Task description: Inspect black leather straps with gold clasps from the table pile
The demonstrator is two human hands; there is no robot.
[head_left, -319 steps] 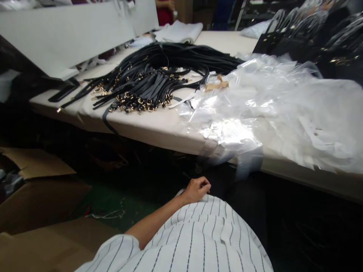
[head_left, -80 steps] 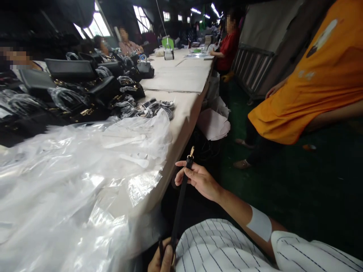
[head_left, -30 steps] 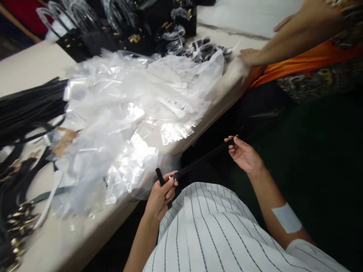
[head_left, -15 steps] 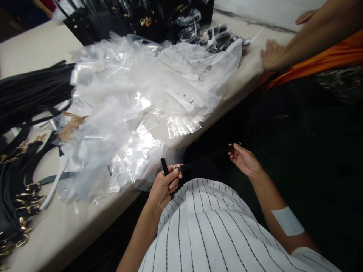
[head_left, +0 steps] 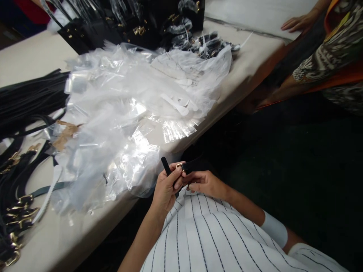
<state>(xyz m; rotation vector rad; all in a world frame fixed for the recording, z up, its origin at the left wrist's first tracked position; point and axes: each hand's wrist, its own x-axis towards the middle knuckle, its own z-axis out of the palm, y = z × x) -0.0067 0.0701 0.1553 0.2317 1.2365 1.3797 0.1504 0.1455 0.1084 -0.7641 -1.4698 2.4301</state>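
Both my hands meet just below the table edge, in front of my striped shirt. My left hand (head_left: 166, 186) grips a black leather strap (head_left: 166, 166) near its gold buckle (head_left: 179, 166), with the strap's short end sticking up above the fingers. My right hand (head_left: 204, 183) pinches the same strap right beside the buckle, touching my left hand. The remainder of the strap is lost against the dark floor.
A heap of clear plastic bags (head_left: 136, 109) covers the beige table (head_left: 244, 75). Several black straps with gold buckles (head_left: 17, 158) lie at the left. Black handbags (head_left: 127, 26) stand at the back. Another person in orange (head_left: 326, 64) leans on the table at right.
My right hand has slid left along the strap from its far end and now meets my left hand at the buckle. The other person's hand has left the table edge.
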